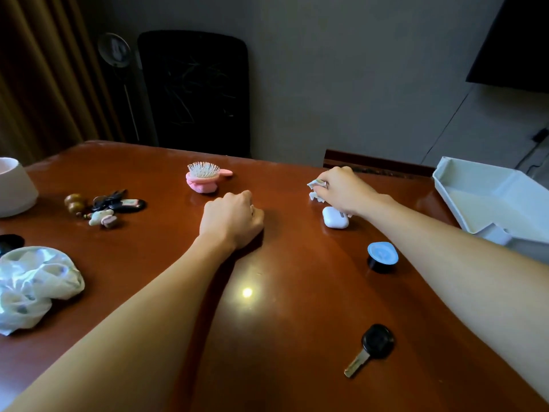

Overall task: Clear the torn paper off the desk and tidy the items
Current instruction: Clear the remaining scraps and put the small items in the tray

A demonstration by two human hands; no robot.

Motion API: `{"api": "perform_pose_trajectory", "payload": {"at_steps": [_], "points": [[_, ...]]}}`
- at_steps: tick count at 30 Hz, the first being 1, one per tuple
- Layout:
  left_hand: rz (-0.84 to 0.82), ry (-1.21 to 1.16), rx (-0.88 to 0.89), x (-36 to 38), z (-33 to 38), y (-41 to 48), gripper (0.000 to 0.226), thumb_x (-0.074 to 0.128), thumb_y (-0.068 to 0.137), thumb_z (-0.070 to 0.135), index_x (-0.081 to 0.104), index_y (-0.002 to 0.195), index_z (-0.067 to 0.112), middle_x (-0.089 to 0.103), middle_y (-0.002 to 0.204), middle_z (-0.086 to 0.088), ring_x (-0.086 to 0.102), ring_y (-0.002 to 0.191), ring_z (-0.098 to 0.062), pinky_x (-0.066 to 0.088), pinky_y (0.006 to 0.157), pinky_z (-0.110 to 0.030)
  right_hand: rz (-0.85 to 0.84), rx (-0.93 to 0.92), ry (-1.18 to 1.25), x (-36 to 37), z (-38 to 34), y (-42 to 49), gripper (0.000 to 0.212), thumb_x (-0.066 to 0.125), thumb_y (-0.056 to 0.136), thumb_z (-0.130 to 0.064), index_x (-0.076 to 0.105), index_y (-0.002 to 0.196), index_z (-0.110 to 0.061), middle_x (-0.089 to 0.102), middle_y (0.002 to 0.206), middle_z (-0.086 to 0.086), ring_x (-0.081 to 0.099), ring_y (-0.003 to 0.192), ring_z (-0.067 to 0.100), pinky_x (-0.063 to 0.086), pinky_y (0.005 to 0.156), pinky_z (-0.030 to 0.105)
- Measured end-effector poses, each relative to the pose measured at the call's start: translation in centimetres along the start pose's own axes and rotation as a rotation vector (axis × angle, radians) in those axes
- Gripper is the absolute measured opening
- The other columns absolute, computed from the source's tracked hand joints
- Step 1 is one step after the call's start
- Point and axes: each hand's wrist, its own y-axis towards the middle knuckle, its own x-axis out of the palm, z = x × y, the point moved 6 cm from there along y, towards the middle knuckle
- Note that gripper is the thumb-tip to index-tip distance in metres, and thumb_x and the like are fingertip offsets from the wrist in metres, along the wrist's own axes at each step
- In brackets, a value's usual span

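Item 1. Crumpled white scraps of torn paper (315, 190): gathered at the far right of the desk and pinched in the curled fingers of the right hand (341, 190), bunched together so that they can be carried off in one go. They are held just beyond a small white glossy earbud case (335, 217), which lies under the wrist. No other loose scraps can be made out on the surface.

Item 2. Left hand (231, 220): closed into a fist and rested knuckles-up near the middle of the polished reddish-brown wooden desk (282, 307). Whether paper is enclosed in it cannot be told.

Item 3. White plastic tray (487, 200): set at the right edge of the desk, close to the right arm, and judged the likely place for collected things.

Item 4. Loose items, spread well apart and not yet tidied:
- a black-headed key (371, 349), near front
- a small black cup with a pale blue foil lid (382, 257), beside the right forearm
- a pink round hairbrush (205, 178), far centre
- a bunch of keys with charms and brown wooden beads (104, 208), far left
- a crumpled pale satin cloth (35, 285), left edge
- a white round bowl (15, 187), far left corner
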Motion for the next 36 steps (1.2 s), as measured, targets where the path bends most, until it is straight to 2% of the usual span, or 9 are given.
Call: {"api": "perform_pose_trajectory", "payload": {"at_steps": [2, 5, 9, 14, 16, 24, 29, 31, 36], "points": [[0.01, 0.02, 0.003, 0.1, 0.0, 0.0, 0.03, 0.042, 0.094, 0.039, 0.059, 0.084, 0.017, 0.065, 0.076, -0.002, 0.062, 0.064, -0.022, 0.059, 0.067, -0.038, -0.038, 0.026, -0.052, 0.0, -0.2, 0.6, 0.037, 0.048, 0.099, -0.021, 0.06, 0.064, -0.016, 0.064, 0.074, 0.0, 0.051, 0.048, 0.014, 0.035, 0.04, 0.022], [0.031, 0.023, 0.008, 0.1, -0.1, 0.0, 0.034, 0.04, 0.097, 0.04, 0.062, 0.084, 0.018, 0.067, 0.076, -0.002, 0.062, 0.063, -0.021, 0.059, 0.066, -0.037, -0.096, 0.063, -0.108, 0.3, -0.6, 1.5, 0.03, 0.053, 0.096, -0.022, 0.068, 0.073, -0.011, 0.069, 0.082, 0.008, 0.053, 0.05, 0.017, 0.036, 0.045, 0.023], [0.04, 0.015, 0.017, -0.2, 0.1, -0.1, 0.038, 0.039, 0.099, 0.043, 0.067, 0.087, 0.02, 0.069, 0.079, -0.002, 0.063, 0.066, -0.025, 0.057, 0.069, -0.038, -0.146, 0.126, -0.193, 1.3, -0.3, 2.1, 0.034, 0.06, 0.094, -0.026, 0.057, 0.064, -0.01, 0.067, 0.08, 0.013, 0.056, 0.057, 0.026, 0.038, 0.05, 0.025], [0.035, 0.018, 0.014, -0.4, 0.1, -0.3, 0.045, 0.039, 0.1, 0.046, 0.071, 0.082, 0.02, 0.067, 0.074, 0.0, 0.062, 0.063, -0.022, 0.056, 0.067, -0.035, -0.08, 0.172, -0.181, 1.5, -0.2, 2.3, 0.019, 0.063, 0.092, -0.022, 0.07, 0.09, -0.004, 0.068, 0.091, 0.014, 0.056, 0.066, 0.026, 0.035, 0.049, 0.025], [0.033, -0.001, 0.01, -0.4, 0.0, -0.4, 0.046, 0.039, 0.101, 0.046, 0.072, 0.082, 0.02, 0.066, 0.071, 0.001, 0.061, 0.061, -0.019, 0.057, 0.065, -0.035, -0.067, 0.172, -0.178, 1.5, -0.4, 2.1, 0.02, 0.064, 0.092, -0.023, 0.07, 0.091, -0.004, 0.067, 0.09, 0.013, 0.055, 0.065, 0.024, 0.032, 0.048, 0.025], [0.005, -0.109, -0.023, -1.4, -0.3, -1.8, 0.046, 0.04, 0.102, 0.046, 0.063, 0.073, 0.02, 0.063, 0.068, 0.004, 0.06, 0.058, -0.013, 0.057, 0.061, -0.029, -0.019, 0.032, -0.088, 0.9, -3.8, 0.9, 0.032, 0.064, 0.093, -0.024, 0.056, 0.062, -0.018, 0.053, 0.06, 0.0, 0.048, 0.053, 0.018, 0.028, 0.047, 0.025], [0.068, -0.39, -0.149, -2.8, -2.0, -4.3, 0.05, 0.042, 0.099, 0.046, 0.065, 0.067, 0.015, 0.066, 0.062, 0.003, 0.064, 0.055, -0.016, 0.06, 0.061, -0.038, 0.064, -0.065, -0.028, 0.1, -6.8, -0.4, 0.015, 0.063, 0.094, -0.029, 0.07, 0.088, -0.017, 0.065, 0.077, 0.002, 0.06, 0.065, 0.017, 0.04, 0.05, 0.025], [0.079, -0.438, -0.175, -3.6, -2.7, -5.9, 0.054, 0.039, 0.097, 0.049, 0.062, 0.066, 0.011, 0.066, 0.06, 0.0, 0.064, 0.056, -0.02, 0.058, 0.061, -0.04, 0.074, -0.089, -0.017, 0.1, -7.9, -1.2, 0.016, 0.063, 0.094, -0.03, 0.07, 0.088, -0.017, 0.065, 0.077, 0.002, 0.063, 0.067, 0.022, 0.046, 0.051, 0.027], [0.025, -0.436, -0.177, -7.1, -4.0, -10.1, 0.047, 0.045, 0.101, 0.039, 0.066, 0.069, 0.012, 0.068, 0.065, -0.001, 0.066, 0.06, -0.017, 0.059, 0.065, -0.038, 0.072, -0.179, 0.013, 0.3, -12.7, -4.2, 0.012, 0.063, 0.096, -0.029, 0.061, 0.086, -0.022, 0.058, 0.073, -0.003, 0.057, 0.062, 0.011, 0.035, 0.047, 0.022]]}}
